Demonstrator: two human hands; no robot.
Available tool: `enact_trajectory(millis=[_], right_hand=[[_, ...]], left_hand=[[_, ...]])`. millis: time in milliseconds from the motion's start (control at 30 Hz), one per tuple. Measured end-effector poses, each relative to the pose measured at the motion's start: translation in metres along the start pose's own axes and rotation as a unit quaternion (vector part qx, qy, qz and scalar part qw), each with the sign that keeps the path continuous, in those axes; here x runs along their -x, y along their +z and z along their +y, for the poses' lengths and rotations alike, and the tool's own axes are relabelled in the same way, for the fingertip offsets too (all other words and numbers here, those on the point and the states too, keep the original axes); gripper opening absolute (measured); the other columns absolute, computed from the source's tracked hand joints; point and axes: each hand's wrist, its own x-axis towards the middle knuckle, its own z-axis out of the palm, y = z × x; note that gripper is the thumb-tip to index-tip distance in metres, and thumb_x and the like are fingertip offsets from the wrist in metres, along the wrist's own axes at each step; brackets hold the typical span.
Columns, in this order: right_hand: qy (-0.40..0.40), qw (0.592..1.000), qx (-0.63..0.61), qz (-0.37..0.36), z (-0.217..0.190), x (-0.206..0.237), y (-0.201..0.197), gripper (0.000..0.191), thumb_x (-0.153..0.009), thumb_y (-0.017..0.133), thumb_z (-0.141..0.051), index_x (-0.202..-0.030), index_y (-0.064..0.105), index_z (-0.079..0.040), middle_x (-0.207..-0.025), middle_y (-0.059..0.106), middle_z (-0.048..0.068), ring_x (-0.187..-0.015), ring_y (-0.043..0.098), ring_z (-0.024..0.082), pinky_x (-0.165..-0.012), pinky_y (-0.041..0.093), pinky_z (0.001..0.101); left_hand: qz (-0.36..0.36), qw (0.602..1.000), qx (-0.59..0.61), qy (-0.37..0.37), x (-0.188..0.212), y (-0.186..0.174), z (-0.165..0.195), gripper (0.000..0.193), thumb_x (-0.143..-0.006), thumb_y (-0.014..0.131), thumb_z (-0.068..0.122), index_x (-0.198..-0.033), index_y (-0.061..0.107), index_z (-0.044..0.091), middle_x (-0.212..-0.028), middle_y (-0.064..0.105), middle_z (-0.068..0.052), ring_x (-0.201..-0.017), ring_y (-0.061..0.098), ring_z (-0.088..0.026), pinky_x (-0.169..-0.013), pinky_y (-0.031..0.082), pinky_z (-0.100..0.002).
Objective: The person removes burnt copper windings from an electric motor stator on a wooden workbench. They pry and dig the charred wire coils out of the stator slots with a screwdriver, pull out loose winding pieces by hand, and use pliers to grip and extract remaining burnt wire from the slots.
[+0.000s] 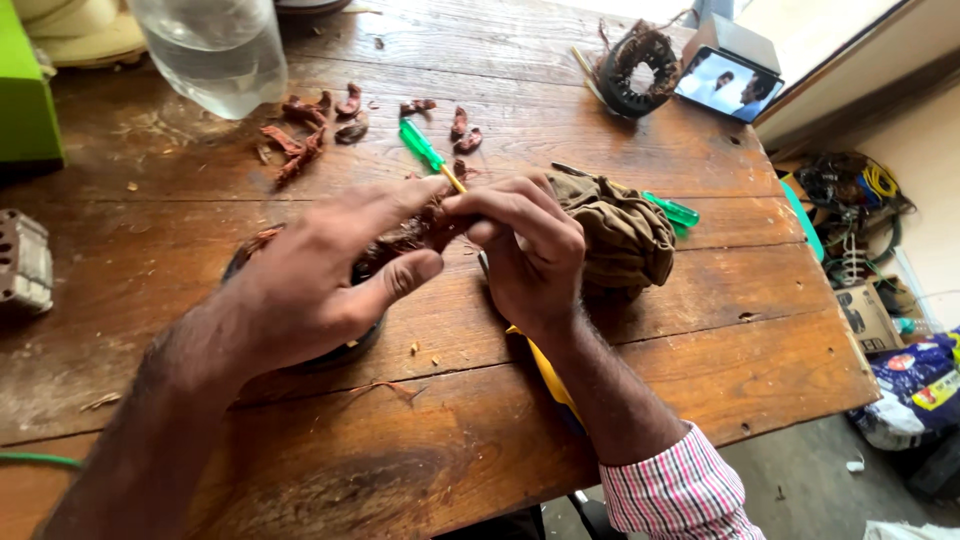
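Note:
My left hand [320, 275] rests over a dark round motor stator [345, 350] on the wooden table [660, 340], fingers spread over its reddish-brown copper winding [400, 240]. My right hand [525, 245] pinches strands of that winding between thumb and fingertips. A yellow-handled tool [545, 370] lies under my right wrist, mostly hidden. A green-handled screwdriver [425, 148] lies just beyond my fingers.
A crumpled brown cloth [625, 235] with a second green handle [672, 210] lies right of my hands. Torn winding scraps [305, 135], a clear plastic bottle [215, 50], another wound stator [638, 68], a phone [727, 83] and a grey metal block [22, 265] sit on the table. Cables and bags lie on the floor at right.

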Motion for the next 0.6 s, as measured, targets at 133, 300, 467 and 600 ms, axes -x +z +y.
enact_trajectory(millis=[133, 300, 467, 600], right_hand=[[-0.047, 0.996, 0.071, -0.016, -0.002, -0.005, 0.0, 0.016, -0.096, 0.071, -0.003, -0.111, 0.075, -0.007, -0.1, 0.073, 0.005, -0.092, 0.067, 0.018, -0.083, 0.053, 0.0299], [0.024, 0.99, 0.136, -0.016, -0.002, -0.006, 0.007, 0.018, -0.101, 0.068, -0.003, -0.116, 0.076, -0.008, -0.089, 0.075, 0.003, -0.082, 0.066, 0.014, -0.076, 0.052, 0.03], [0.239, 0.951, -0.179, -0.079, 0.016, 0.001, 0.015, 0.02, -0.107, 0.061, -0.004, -0.122, 0.075, -0.005, -0.086, 0.07, 0.007, -0.074, 0.061, 0.008, -0.063, 0.052, 0.0225], [0.162, 0.972, -0.169, 0.015, 0.043, -0.002, 0.006, 0.013, -0.108, 0.06, -0.006, -0.104, 0.072, -0.001, -0.109, 0.077, 0.011, -0.092, 0.073, 0.013, -0.074, 0.064, 0.028]], left_hand=[[-0.054, 0.996, 0.009, -0.068, -0.003, 0.005, -0.007, 0.039, -0.095, 0.062, 0.02, -0.13, 0.063, 0.005, -0.115, 0.073, -0.013, -0.103, 0.07, -0.027, -0.092, 0.057, -0.043], [0.105, 0.954, -0.278, -0.046, 0.001, 0.012, -0.008, 0.018, -0.095, 0.069, 0.012, -0.111, 0.075, 0.009, -0.104, 0.077, -0.009, -0.097, 0.069, -0.024, -0.089, 0.056, -0.045], [0.146, 0.881, -0.449, 0.0, 0.0, 0.01, -0.005, 0.022, -0.095, 0.073, 0.007, -0.115, 0.076, 0.014, -0.1, 0.076, -0.003, -0.099, 0.069, -0.019, -0.095, 0.056, -0.046], [0.278, 0.893, -0.346, 0.073, -0.005, -0.007, -0.005, 0.042, -0.087, 0.079, 0.034, -0.117, 0.071, 0.004, -0.116, 0.07, -0.016, -0.108, 0.066, -0.03, -0.094, 0.052, -0.048]])
